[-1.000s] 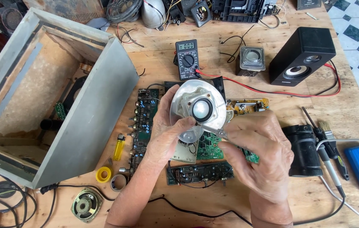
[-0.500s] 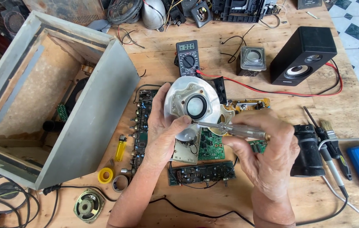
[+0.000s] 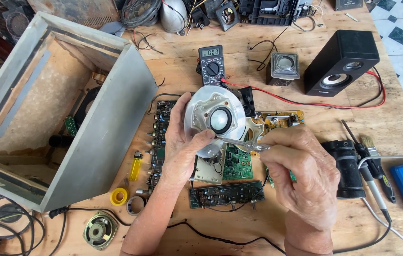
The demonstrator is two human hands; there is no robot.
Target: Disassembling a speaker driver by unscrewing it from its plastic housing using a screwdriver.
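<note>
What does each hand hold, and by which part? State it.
Left hand grips the round speaker driver by its rim. Right hand pinches metal tweezers at their rear end.

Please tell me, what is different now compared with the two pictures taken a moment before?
The right hand brought a thin metal tool in from the right, and its tip now meets the speaker near the left thumb. A second ago the tool was not on the speaker. The left hand holds the speaker as before; the boards and meter stayed put.
</note>
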